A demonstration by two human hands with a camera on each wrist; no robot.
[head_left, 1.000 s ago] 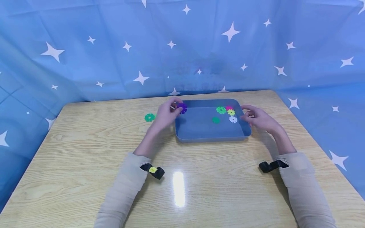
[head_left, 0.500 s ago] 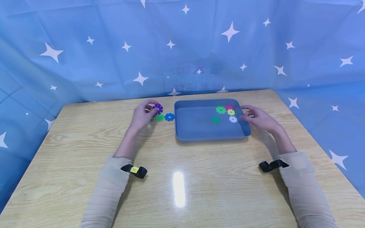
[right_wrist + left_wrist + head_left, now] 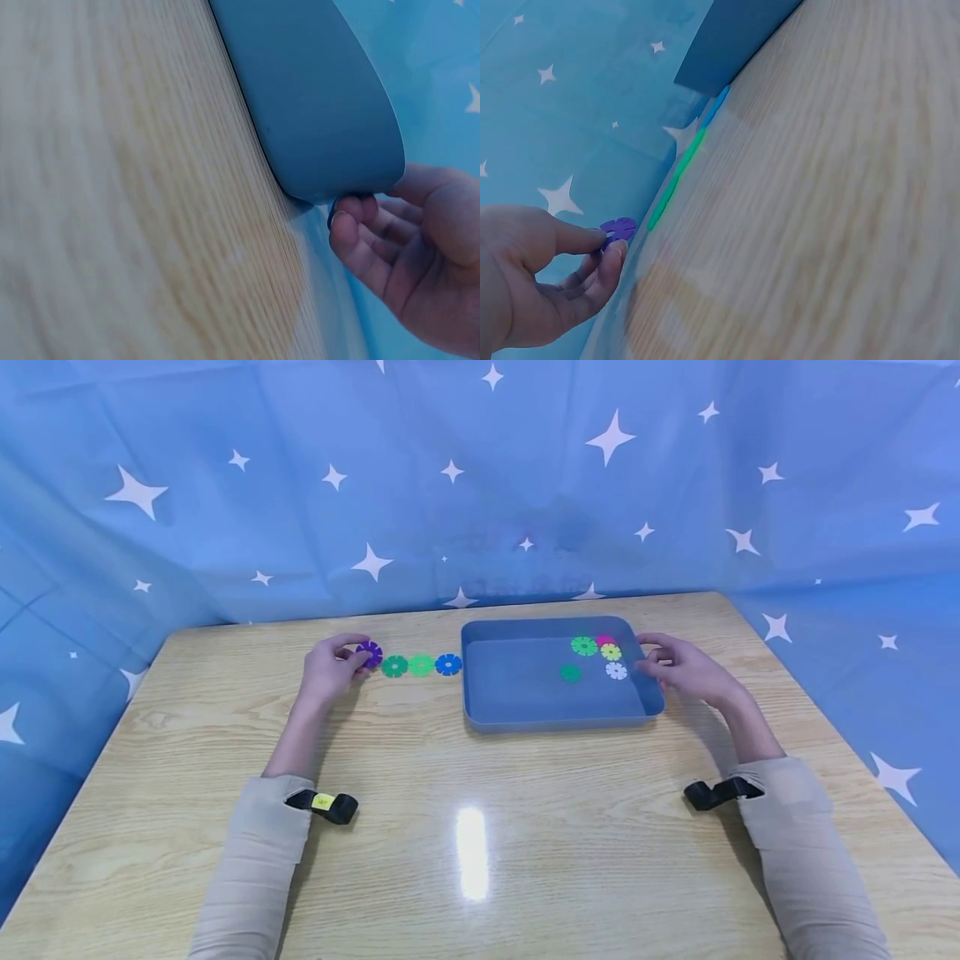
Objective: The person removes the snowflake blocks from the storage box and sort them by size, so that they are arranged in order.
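My left hand (image 3: 326,668) pinches a purple notched plastic disc (image 3: 369,654) between thumb and fingers, at the left end of a row on the table. The row runs from a dark green disc (image 3: 394,666) through a light green disc (image 3: 422,665) to a blue disc (image 3: 448,664) beside the tray. In the left wrist view, the purple disc (image 3: 618,229) is held tilted, apart from the row. My right hand (image 3: 686,670) holds the right wall of the blue-grey tray (image 3: 547,723); its fingertips (image 3: 346,229) are bent at the tray's corner, their exact contact partly hidden.
Inside the tray lie a green disc (image 3: 584,646), a pink disc (image 3: 604,641), a yellow disc (image 3: 611,652), a white disc (image 3: 616,671) and a darker green disc (image 3: 571,673). A starry blue curtain (image 3: 300,527) hangs behind the wooden table (image 3: 562,827).
My left hand has carried the purple disc leftward from the tray's left edge, past the row, uncovering the light green and blue discs. The right hand and tray have stayed put.
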